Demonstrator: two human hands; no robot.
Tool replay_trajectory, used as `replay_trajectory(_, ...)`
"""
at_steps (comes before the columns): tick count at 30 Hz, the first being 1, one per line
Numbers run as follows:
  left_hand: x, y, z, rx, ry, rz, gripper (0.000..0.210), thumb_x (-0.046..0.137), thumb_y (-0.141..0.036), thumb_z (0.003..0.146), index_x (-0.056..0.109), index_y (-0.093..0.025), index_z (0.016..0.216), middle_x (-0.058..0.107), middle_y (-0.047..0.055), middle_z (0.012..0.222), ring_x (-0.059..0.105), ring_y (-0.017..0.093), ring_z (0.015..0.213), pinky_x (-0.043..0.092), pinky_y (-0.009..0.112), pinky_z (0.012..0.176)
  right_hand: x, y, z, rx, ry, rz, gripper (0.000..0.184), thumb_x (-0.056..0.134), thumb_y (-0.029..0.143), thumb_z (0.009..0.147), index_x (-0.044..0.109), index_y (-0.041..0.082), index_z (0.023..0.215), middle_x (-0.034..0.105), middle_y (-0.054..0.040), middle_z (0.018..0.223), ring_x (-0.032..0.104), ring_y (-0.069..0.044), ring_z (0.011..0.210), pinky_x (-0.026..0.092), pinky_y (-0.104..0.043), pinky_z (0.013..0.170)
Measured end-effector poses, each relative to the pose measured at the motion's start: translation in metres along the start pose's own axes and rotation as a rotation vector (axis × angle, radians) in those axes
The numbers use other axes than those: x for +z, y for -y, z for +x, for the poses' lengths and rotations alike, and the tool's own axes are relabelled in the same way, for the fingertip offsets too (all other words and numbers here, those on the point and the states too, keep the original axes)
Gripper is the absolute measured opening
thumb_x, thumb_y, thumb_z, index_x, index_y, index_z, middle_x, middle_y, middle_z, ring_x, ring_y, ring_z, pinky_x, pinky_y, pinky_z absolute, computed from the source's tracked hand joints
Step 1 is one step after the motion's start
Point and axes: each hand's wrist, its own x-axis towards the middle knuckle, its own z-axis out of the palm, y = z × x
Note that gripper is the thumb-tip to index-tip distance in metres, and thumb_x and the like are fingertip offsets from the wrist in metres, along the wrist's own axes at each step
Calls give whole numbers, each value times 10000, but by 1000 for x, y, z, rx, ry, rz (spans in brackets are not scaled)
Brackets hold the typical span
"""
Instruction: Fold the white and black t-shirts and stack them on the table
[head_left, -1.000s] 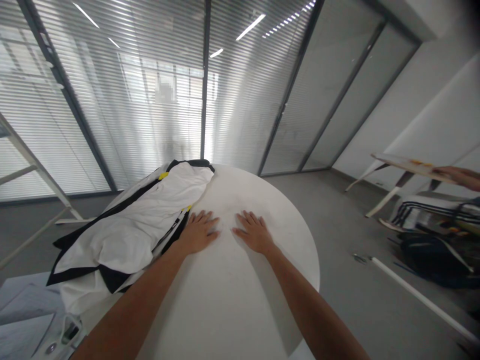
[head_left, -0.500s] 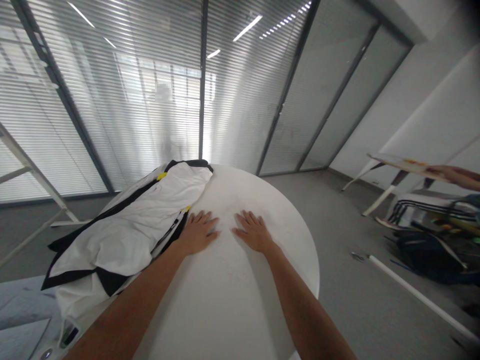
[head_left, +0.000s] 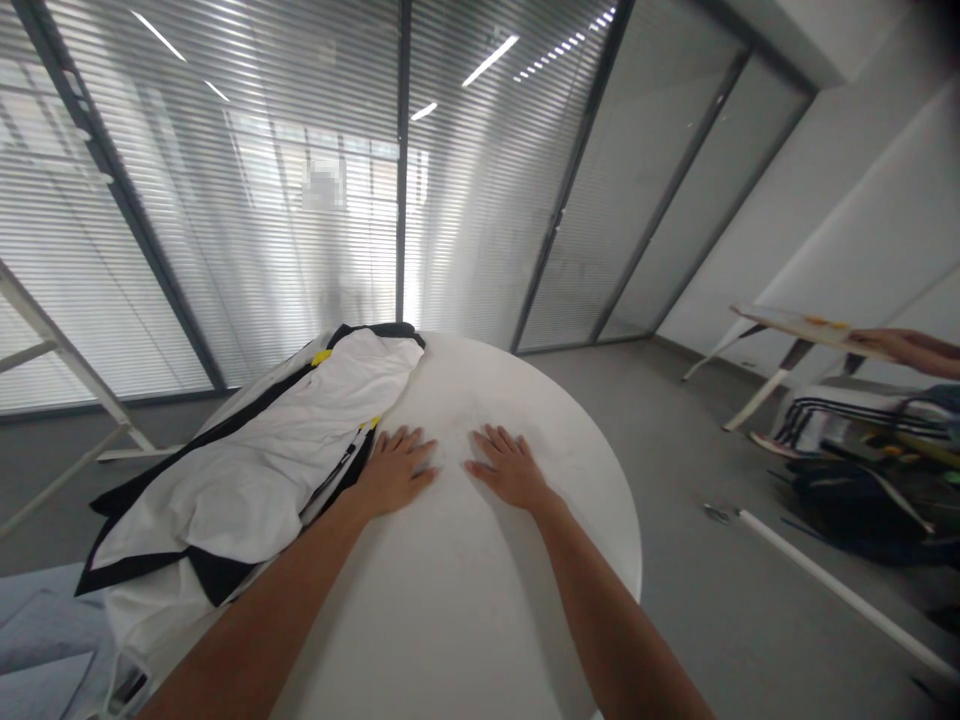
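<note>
The left hand [head_left: 395,472] and right hand [head_left: 510,466] are laid flat and outspread on the white desk [head_left: 442,610], nothing gripped; a black-edged white garment [head_left: 292,430] is spread just beside the left hand

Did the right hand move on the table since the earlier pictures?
No. Judged against the edge of the white table, the right hand lies flat in about the same spot, fingers spread.

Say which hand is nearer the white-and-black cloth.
Left. The left hand lies at the edge of the cloth; the right hand lies farther right, across a strip of white table.
</note>
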Motion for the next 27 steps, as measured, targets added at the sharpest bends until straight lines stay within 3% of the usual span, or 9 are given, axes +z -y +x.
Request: replay_trajectory(27, -4, -1, 0, -11, 23, -12, 637, 271, -647, 919, 374, -339, 1468, 269, 48, 1586, 168, 301, 1466, 102, 545, 1158, -5, 3, -1, 19, -3, 31, 704, 306, 684, 913, 324, 297, 1500, 244, -49, 1582, 199, -282, 1456, 159, -518, 1152)
